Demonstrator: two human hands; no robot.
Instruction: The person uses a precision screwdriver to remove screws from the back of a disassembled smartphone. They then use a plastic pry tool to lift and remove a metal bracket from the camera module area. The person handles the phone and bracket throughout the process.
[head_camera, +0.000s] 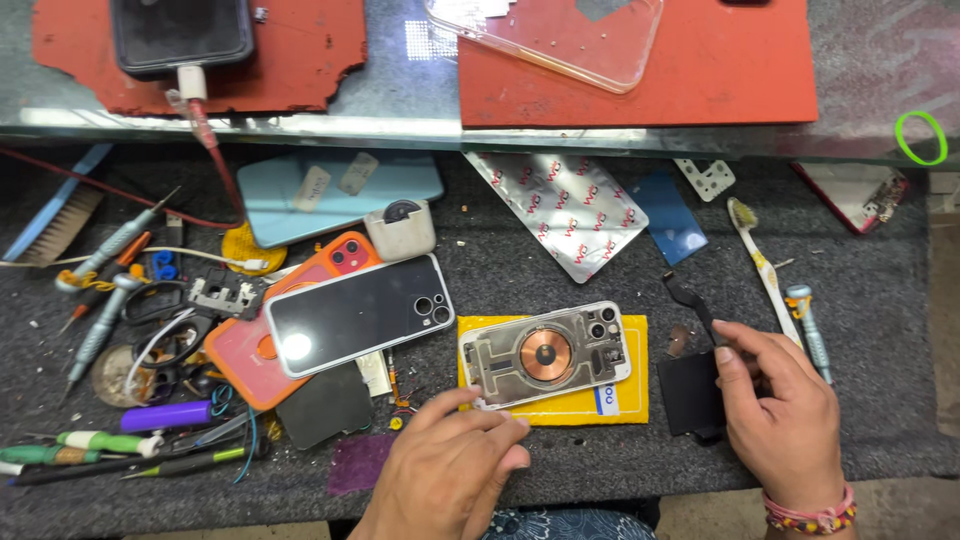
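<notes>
A: So where's the opened phone back (546, 353)?

B: It's on the yellow pad (610, 408), middle of the counter (560, 270), copper coil facing up. Our left hand (450, 465) touches its lower left corner, fingers (490, 415) curled together.

A: And the other one?

B: Our right hand (780, 415) rests on the black flat part (688, 392) just beside the pad, fingers bent and close together. Can't tell if it's pinching.

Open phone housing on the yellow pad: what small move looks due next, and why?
Probably the right hand carries its black part over to the open phone housing. The left hand touches the housing's lower left corner, its copper coil side is up, and the part sits just beside it.
</notes>
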